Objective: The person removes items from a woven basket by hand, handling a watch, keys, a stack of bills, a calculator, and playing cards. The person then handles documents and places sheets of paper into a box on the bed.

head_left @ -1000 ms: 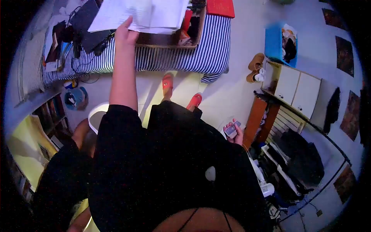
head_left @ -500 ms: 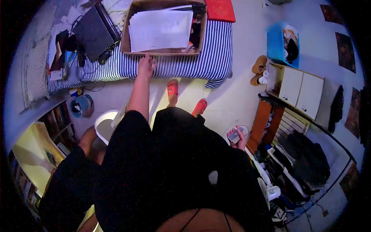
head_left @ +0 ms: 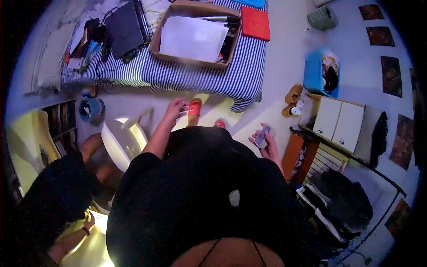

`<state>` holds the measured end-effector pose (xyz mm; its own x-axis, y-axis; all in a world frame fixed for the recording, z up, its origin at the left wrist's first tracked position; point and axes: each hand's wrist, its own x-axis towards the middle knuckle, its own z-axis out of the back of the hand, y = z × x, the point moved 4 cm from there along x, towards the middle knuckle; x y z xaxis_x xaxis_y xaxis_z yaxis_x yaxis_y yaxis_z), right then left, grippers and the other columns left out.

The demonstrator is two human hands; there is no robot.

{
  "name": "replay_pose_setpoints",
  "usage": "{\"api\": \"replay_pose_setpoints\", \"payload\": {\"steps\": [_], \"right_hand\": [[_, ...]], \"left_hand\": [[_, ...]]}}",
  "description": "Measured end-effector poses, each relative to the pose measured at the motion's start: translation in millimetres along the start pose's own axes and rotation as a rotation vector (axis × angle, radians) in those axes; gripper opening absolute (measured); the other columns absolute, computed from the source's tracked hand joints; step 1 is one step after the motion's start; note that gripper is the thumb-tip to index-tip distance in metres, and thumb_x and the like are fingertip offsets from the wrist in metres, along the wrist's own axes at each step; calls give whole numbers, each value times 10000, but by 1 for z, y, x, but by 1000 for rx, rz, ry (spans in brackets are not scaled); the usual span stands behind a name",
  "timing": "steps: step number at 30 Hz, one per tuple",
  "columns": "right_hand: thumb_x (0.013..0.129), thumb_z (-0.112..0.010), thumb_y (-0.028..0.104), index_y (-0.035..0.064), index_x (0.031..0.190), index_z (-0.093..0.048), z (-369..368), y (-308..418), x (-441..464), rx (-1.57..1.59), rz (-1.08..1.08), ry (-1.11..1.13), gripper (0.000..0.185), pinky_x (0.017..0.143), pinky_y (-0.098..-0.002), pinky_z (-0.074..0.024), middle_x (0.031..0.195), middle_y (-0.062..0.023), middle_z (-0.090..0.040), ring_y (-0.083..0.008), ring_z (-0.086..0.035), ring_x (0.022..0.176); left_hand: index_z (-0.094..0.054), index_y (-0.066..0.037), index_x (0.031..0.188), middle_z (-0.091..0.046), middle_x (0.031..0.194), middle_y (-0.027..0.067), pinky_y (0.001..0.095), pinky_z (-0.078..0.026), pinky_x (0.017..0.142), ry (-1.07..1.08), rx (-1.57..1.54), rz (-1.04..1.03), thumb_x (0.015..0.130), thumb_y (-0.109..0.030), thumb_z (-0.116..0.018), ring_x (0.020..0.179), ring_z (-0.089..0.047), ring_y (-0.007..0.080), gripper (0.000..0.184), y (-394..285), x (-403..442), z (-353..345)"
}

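My left hand [head_left: 177, 110] hangs above the floor in front of the bed, its fingers apart and nothing in them. Behind it on the bed is an open cardboard box [head_left: 189, 62] with white papers [head_left: 190, 39] on top and dark items at its right side. My right hand [head_left: 268, 149] is on the right over the floor, its fingers round a small flat grey object [head_left: 261, 139] whose kind I cannot make out. Below the left hand are red slippers [head_left: 195, 108] on my feet.
The bed has a striped cover [head_left: 251, 66], a black laptop-like device [head_left: 126, 31] and a red box [head_left: 255, 24]. Left, another person's hand [head_left: 89, 221] holds something white beside a white chair [head_left: 116, 144]. Right stand a blue bin [head_left: 313, 75], a cabinet [head_left: 342, 118] and a clothes rack [head_left: 378, 167].
My left hand has come away from the cardboard box's front edge and drawn back towards me. My right hand has shifted left and up, still holding the grey object. The view has moved.
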<state>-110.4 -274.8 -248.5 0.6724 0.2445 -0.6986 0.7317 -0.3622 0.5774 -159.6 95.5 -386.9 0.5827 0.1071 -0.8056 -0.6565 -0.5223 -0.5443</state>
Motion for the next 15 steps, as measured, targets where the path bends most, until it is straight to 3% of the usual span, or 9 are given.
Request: {"api": "replay_pose_setpoints", "payload": {"steps": [3, 6, 9, 11, 13, 15], "right_hand": [[822, -587, 177, 64, 1262, -321, -11, 19, 16, -33, -56, 252, 526, 828, -464, -485, 926, -105, -533, -243, -567, 871], [778, -647, 193, 76, 1267, -327, -47, 41, 17, -236, -45, 505, 595, 868, -456, -458, 945, -103, -550, -257, -562, 925], [744, -673, 181, 71, 1245, -356, -87, 43, 6, -399, -75, 737, 603, 848, -388, -459, 937, -77, -552, -241, -564, 940], [726, -683, 203, 67, 1226, -371, -112, 39, -13, -459, -127, 825, 605, 835, -344, -447, 935, -64, -556, -225, -569, 937], [707, -715, 218, 31, 1183, -404, -135, 29, -41, -442, -157, 960, 599, 811, -332, -446, 843, -49, -557, -213, -588, 860], [705, -719, 251, 38, 1184, -408, -146, 15, -76, -472, -244, 1052, 610, 820, -331, -440, 893, -44, -560, -206, -571, 906]], "left_hand": [[-515, -100, 1121, -581, 951, 27, 278, -472, 666, -68, 46, -116, 864, -236, -530, 827, -571, 133, 291, 16, -47, -1], [-494, -76, 1172, -577, 998, 45, 279, -466, 696, -179, 166, -436, 820, -174, -593, 815, -565, 140, 379, 48, -87, 3], [-329, -110, 1324, -468, 1210, 98, 332, -436, 836, -314, 427, -689, 724, -146, -691, 1021, -513, 200, 702, 32, -177, -52], [-240, -125, 1369, -353, 1329, 125, 393, -364, 945, -292, 603, -922, 670, -206, -735, 1186, -401, 261, 861, 8, -235, -104], [-227, -113, 1373, -276, 1381, 157, 452, -252, 1023, -298, 856, -1120, 623, -272, -758, 1263, -296, 328, 933, -11, -282, -148], [-241, -98, 1361, -217, 1409, 176, 492, -193, 1039, -294, 926, -1292, 592, -301, -770, 1283, -244, 365, 956, -15, -316, -176]]}}
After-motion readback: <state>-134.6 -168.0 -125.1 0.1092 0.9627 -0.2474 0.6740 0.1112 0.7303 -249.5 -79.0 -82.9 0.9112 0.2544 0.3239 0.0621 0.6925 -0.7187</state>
